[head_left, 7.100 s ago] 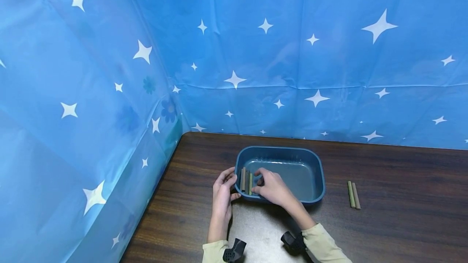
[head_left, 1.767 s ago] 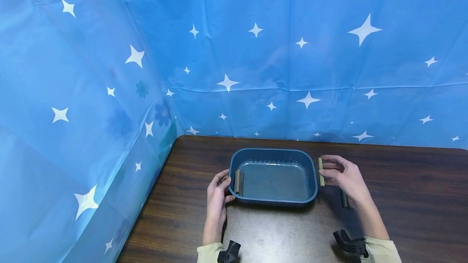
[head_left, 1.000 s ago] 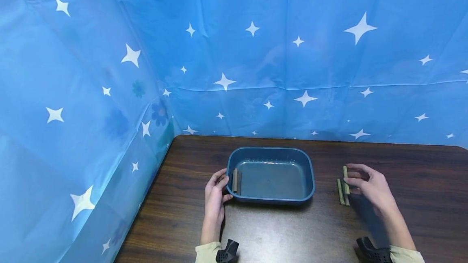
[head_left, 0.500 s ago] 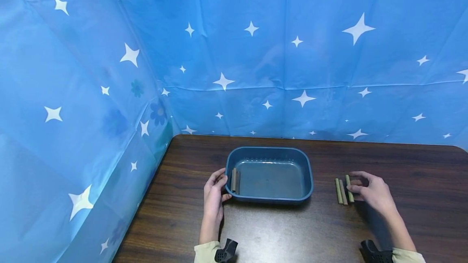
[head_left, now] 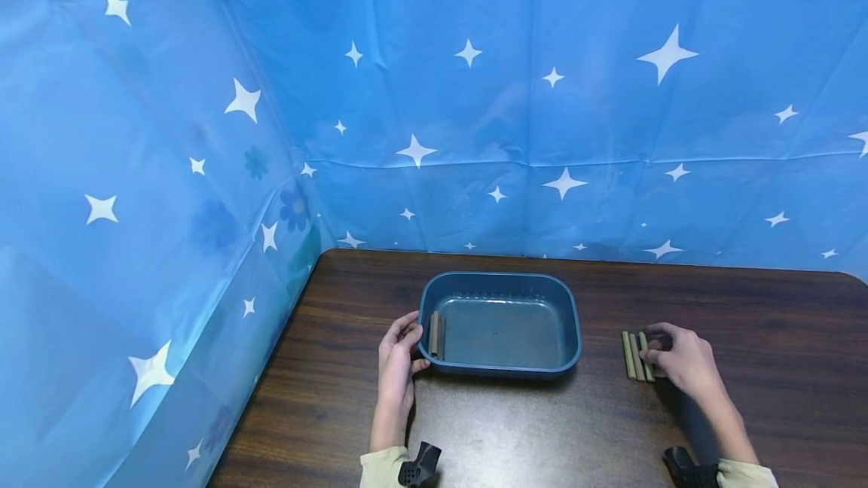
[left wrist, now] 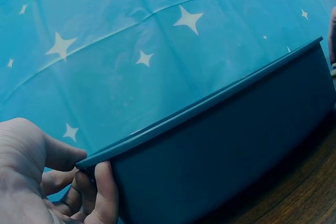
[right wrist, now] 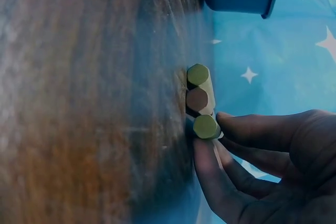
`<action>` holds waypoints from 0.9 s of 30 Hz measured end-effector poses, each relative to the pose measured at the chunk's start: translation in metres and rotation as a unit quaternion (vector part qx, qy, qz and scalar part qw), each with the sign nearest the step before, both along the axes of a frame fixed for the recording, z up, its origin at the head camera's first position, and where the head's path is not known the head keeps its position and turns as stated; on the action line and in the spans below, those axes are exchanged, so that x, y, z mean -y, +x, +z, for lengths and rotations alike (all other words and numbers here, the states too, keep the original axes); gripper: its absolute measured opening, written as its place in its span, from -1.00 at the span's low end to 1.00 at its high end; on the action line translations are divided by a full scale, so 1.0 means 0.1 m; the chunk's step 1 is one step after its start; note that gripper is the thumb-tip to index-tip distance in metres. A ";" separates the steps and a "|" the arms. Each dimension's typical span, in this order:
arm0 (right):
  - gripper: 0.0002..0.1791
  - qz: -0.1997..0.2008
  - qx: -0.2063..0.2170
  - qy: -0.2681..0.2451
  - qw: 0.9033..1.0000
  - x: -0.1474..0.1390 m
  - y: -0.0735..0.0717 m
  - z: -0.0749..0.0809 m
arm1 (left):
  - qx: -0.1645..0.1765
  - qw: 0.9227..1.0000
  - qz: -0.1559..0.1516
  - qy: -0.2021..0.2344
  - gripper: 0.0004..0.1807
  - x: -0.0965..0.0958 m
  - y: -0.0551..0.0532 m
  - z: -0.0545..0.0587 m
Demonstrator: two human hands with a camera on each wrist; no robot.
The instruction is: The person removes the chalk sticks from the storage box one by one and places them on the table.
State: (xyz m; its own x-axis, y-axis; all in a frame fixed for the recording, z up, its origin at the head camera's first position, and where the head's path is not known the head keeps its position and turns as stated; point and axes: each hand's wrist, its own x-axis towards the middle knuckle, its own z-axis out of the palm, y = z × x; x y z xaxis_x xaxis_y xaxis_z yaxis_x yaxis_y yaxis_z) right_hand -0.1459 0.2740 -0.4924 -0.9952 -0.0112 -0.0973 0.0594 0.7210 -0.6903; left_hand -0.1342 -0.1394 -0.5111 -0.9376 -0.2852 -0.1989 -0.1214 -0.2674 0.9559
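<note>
My left hand (head_left: 396,361) holds the left rim of a blue plastic bin (head_left: 498,370); in the left wrist view, thumb and fingers pinch the bin's corner. Inside, a brown stick (head_left: 434,334) lies along the left wall, a darker strip beside it. To the right of the bin, my right hand (head_left: 688,364) pinches a short green stick (right wrist: 205,126) between thumb and fingers. This stick lies alongside a brown stick (right wrist: 197,99) and another green stick (right wrist: 198,75), all three nearly parallel, close together on the table.
The dark wooden table (head_left: 515,428) ends at a blue sheet (head_left: 475,96) with white stars, hanging at the back and left. Black wrist devices (head_left: 420,465) sit on both forearms.
The right hand has taken the green stick out of the bin, carried it right and lowered it beside the two sticks on the table. The left hand stays on the rim.
</note>
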 end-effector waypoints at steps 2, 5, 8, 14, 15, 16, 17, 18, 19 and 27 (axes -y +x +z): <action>-0.55 -0.002 -0.005 0.012 1.000 0.02 0.00 0.00 | 0.002 1.000 -0.002 -0.001 -0.59 0.00 0.00 0.00; -0.55 0.000 -0.010 0.021 1.000 0.03 0.00 0.00 | 0.002 1.000 -0.004 -0.003 -0.59 0.00 0.00 0.00; -0.55 0.000 -0.008 0.023 1.000 0.03 0.00 0.00 | 0.002 1.000 -0.003 -0.004 -0.59 0.00 0.00 -0.01; -0.59 0.007 -0.013 0.024 1.000 0.02 0.00 0.00 | 0.002 1.000 -0.002 -0.004 -0.60 0.01 -0.01 -0.01; -0.60 0.009 -0.017 0.023 1.000 0.02 0.01 0.00 | 0.003 1.000 -0.001 -0.005 -0.60 0.01 0.00 0.00; -0.60 0.010 -0.021 0.019 1.000 0.02 0.02 0.01 | 0.003 1.000 0.001 -0.007 -0.61 0.01 0.00 0.00; -0.61 0.011 -0.025 0.015 1.000 0.02 0.02 0.02 | 0.004 1.000 0.001 -0.010 -0.61 0.02 0.00 0.01; -0.60 0.009 -0.031 0.011 0.999 0.01 0.03 0.03 | 0.004 1.000 0.002 -0.013 -0.62 0.02 0.00 0.02; -0.60 0.006 -0.037 0.007 0.999 0.01 0.03 0.05 | 0.003 1.000 0.001 -0.016 -0.62 0.02 0.01 0.02; -0.65 -0.007 -0.104 0.009 0.994 0.07 0.08 0.21 | 0.010 0.999 -0.007 -0.032 -0.62 0.00 0.00 0.03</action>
State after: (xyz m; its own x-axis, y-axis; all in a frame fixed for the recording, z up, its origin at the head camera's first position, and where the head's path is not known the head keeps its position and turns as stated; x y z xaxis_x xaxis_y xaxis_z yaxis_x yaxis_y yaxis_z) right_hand -0.1374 0.2673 -0.4715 -0.9938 0.0018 0.1115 -0.0744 0.7341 -0.6749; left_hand -0.1340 -0.1398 -0.5082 -0.9374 -0.2858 -0.1989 -0.1435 -0.2034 0.9685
